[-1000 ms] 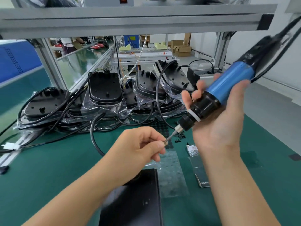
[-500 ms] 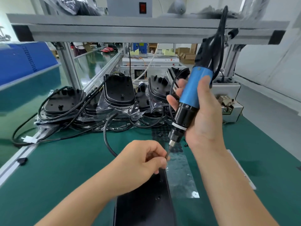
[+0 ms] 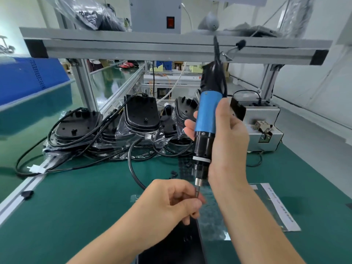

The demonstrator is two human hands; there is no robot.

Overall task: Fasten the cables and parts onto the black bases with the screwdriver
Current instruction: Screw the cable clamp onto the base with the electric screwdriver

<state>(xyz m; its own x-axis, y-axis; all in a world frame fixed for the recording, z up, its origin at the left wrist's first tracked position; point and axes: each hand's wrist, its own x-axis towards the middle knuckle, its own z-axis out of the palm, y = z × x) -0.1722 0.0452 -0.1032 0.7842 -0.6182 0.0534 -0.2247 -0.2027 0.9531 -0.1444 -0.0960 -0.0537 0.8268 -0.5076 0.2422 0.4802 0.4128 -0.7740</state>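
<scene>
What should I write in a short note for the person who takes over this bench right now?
Right hand grips the blue electric screwdriver, held upright.
Left hand pinches at the bit tip; whether a screw is there cannot be seen.
One black base lies under the hands on the green mat.
A pile of bagged black bases with cables waits behind.
No fastened base can be confirmed; driving is not yet begun.

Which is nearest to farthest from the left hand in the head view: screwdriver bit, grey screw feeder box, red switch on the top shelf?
From the left hand:
1. Screwdriver bit, right at its fingertips.
2. Grey screw feeder box, on the mat to the right rear.
3. Red switch, up on the shelf box, farthest.
</scene>
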